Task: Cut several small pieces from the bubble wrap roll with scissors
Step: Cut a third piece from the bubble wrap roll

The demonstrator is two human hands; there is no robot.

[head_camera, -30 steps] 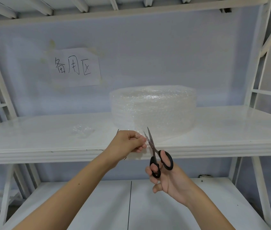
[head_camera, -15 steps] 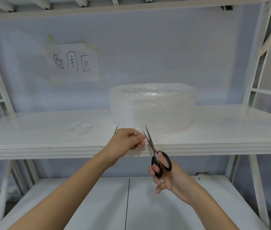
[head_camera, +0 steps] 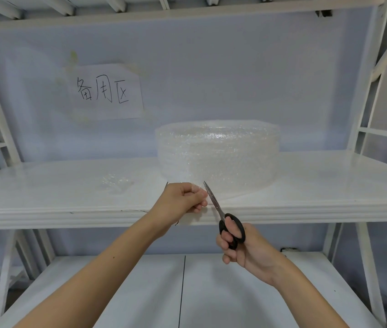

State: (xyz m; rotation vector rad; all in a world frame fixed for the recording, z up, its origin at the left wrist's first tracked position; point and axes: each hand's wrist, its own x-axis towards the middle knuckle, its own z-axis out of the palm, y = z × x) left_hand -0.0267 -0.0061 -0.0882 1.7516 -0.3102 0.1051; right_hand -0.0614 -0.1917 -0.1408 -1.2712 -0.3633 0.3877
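Note:
A wide clear bubble wrap roll (head_camera: pixel 218 155) lies flat on the white middle shelf (head_camera: pixel 318 185). Its loose end reaches the shelf's front edge, where my left hand (head_camera: pixel 183 197) pinches a strip of it. My right hand (head_camera: pixel 242 247) grips black-handled scissors (head_camera: pixel 223 216) just right of the left fingers. The blades look closed and point up-left along the pinched strip. A small cut piece of bubble wrap (head_camera: pixel 115 183) rests on the shelf to the left.
A paper sign (head_camera: pixel 107 93) with handwritten characters is taped to the blue back wall. White rack posts stand at both sides. A lower white shelf (head_camera: pixel 140 292) lies beneath my arms, and another shelf spans overhead.
The scissor blades were slightly apart a second ago and now look closed on the wrap. Both hands stay at the shelf's front edge, with little shift.

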